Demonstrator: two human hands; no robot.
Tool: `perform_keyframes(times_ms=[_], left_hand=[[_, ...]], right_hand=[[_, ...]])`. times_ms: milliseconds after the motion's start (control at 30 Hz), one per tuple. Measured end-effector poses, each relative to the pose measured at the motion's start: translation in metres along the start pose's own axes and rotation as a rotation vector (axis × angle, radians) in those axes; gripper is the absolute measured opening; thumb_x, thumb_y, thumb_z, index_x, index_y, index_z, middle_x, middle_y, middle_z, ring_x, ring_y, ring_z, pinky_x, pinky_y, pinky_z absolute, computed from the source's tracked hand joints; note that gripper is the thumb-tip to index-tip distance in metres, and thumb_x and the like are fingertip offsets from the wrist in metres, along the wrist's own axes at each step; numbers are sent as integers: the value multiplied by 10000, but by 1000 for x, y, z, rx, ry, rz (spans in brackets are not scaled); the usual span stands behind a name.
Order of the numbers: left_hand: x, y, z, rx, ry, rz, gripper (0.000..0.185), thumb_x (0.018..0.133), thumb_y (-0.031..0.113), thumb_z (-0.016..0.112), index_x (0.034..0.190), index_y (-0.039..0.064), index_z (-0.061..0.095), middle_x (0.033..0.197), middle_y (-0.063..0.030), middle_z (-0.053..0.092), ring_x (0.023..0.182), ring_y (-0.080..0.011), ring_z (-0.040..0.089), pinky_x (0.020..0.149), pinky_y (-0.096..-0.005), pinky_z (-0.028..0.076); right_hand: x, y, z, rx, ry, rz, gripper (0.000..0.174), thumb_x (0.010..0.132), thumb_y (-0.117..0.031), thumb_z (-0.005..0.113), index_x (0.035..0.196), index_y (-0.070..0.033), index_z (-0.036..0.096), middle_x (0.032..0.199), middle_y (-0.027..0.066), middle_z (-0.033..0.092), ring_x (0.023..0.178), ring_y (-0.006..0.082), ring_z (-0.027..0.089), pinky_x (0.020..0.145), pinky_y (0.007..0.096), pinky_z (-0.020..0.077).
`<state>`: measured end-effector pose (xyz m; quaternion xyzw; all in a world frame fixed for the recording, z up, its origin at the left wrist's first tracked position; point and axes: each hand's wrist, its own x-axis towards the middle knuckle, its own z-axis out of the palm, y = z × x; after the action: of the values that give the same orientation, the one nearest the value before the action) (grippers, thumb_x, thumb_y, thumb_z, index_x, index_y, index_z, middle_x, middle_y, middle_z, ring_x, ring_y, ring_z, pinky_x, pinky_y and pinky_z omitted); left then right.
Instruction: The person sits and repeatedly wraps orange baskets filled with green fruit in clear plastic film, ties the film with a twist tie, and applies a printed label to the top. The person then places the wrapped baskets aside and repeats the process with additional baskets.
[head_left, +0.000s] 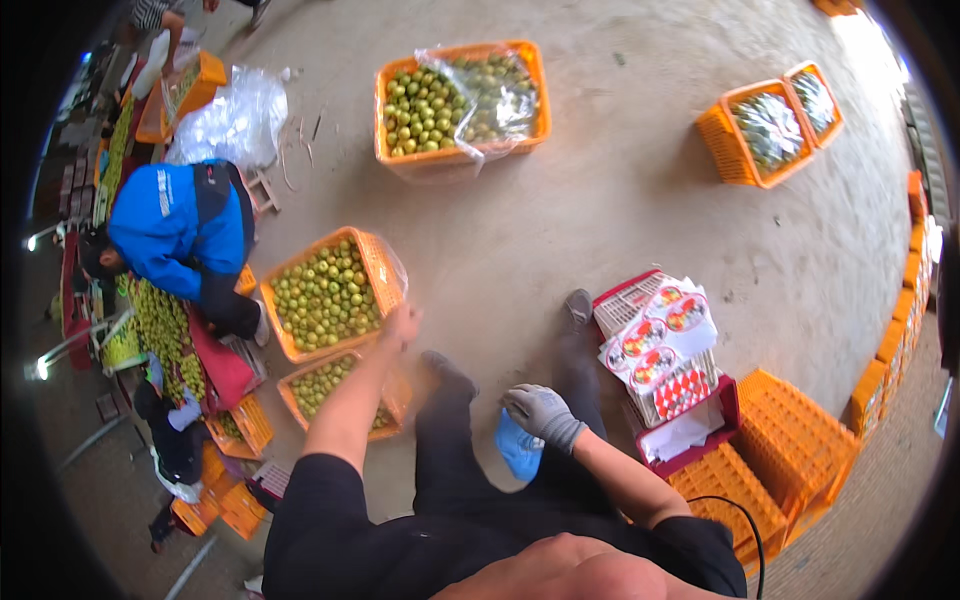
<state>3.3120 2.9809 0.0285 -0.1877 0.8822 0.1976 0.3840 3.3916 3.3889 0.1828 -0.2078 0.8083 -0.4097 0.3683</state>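
Observation:
My bare left hand (401, 328), slightly blurred, is at the near right corner of an orange plastic crate (384, 270) full of round green fruit (322, 296). Its fingers look curled, but whether they grip the crate or its clear plastic liner (396, 262) cannot be made out. A second orange crate (394, 401) of the same fruit sits just nearer, partly behind my left forearm. My right hand (536, 412) wears a grey knit glove and holds a blue piece of thin material (517, 446), which hangs down between my legs.
A fruit crate (463, 154) under clear film stands ahead. Printed sheets (660, 330) lie on a crate to my right, beside upturned orange crates (795, 435). A person in a blue jacket (176, 217) bends over fruit at left. Two covered crates (761, 135) stand far right.

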Motion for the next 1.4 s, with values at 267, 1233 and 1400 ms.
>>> perform_keyframes(times_ms=[267, 1233, 1400], left_hand=[[323, 189, -75, 146, 868, 416, 540, 906, 239, 800, 1373, 41, 614, 1354, -160, 636, 1329, -375, 569, 1128, -492, 470], [96, 109, 272, 130, 827, 360, 134, 951, 103, 606, 984, 88, 735, 1084, -133, 708, 1067, -336, 708, 901, -490, 590], [21, 79, 371, 90, 821, 266, 145, 969, 103, 588, 991, 79, 730, 1084, -128, 709, 1068, -323, 715, 882, -472, 596]], right_hand=[[103, 126, -16, -406, -352, 200, 351, 865, -334, 746, 1133, -108, 728, 1040, 113, 743, 972, 327, 733, 859, 468, 567], [16, 182, 93, -906, -63, -438, 248, 942, -381, 674, 1009, -146, 720, 962, 104, 735, 929, 321, 737, 767, 473, 582], [5, 156, 94, -695, 227, -423, 485, 907, -356, 752, 1279, -51, 691, 1241, 207, 723, 1057, 400, 731, 915, 504, 578]])
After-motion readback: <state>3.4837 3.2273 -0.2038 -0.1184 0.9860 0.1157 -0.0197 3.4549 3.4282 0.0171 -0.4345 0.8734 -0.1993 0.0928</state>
